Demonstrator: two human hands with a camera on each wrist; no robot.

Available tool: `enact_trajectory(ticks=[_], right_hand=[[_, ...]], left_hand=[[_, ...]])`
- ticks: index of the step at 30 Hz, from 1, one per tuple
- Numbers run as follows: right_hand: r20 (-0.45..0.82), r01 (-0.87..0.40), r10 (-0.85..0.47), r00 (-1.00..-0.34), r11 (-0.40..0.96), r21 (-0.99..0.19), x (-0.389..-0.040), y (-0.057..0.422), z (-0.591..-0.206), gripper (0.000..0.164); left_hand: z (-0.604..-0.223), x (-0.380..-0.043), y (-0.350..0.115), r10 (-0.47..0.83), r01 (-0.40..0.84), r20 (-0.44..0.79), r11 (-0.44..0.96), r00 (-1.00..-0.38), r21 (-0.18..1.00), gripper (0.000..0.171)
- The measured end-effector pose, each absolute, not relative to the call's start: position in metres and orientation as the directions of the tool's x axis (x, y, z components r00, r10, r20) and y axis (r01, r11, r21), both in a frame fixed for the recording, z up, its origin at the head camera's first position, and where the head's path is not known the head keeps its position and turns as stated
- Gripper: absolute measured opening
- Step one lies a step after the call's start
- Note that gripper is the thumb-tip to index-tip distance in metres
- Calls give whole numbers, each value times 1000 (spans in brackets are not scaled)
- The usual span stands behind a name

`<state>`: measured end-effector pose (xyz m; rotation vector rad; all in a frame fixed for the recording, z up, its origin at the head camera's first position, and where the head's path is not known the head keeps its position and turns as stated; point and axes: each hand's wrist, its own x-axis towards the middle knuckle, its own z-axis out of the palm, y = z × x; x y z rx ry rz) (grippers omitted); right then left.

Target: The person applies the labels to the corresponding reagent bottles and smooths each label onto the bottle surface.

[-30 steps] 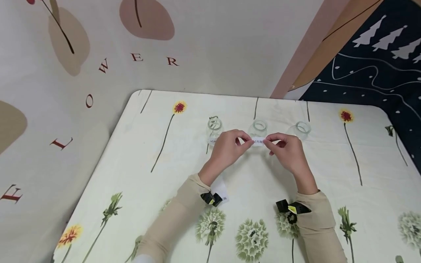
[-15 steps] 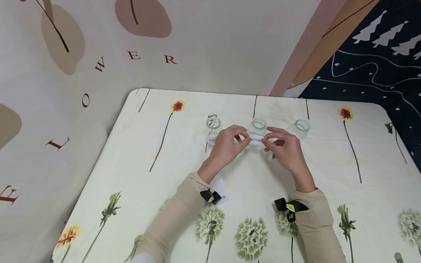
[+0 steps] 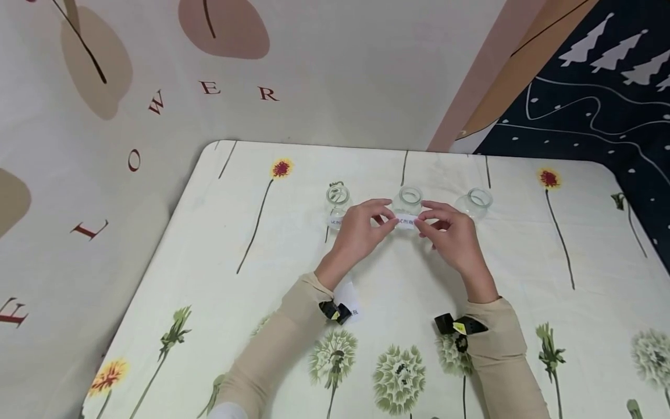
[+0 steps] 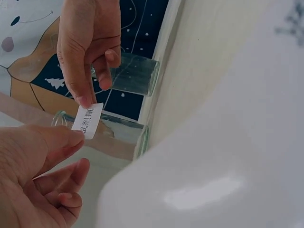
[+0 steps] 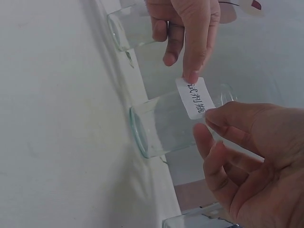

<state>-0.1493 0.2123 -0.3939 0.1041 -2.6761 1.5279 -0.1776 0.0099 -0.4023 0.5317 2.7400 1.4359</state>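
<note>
A small white label with printed dark characters is stretched between both hands, in front of the middle glass bottle. My left hand pinches one end of it between thumb and index finger. The other end is pinched by my right hand, whose upper fingers reach beside the bottle's shoulder. In the left wrist view, the label overlaps the upper part of the bottle, near its neck. From the right wrist, the label appears nearly flat, with the bottle behind it.
To the left stands another glass bottle with a similar label on its front, partly hidden by my left hand. A third glass bottle stands at the right. A white paper sheet with printed characters lies partly beneath my left wrist.
Both hands have shifted slightly with the label, which has come a little nearer the bottle. My right hand's upper fingers have straightened toward the bottle's side. The head view has shifted slightly.
</note>
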Motion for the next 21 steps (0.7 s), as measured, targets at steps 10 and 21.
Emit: enact_trajectory(ticks=[10, 21], right_hand=[[123, -110, -9, -992, 529, -841, -150, 211, -397, 15], [160, -127, 14, -987, 544, -830, -151, 208, -399, 13]], left_hand=[[-403, -177, 11, 300, 330, 189, 542, -935, 772, 11], [-406, -179, 12, 296, 348, 216, 535, -931, 770, 10]])
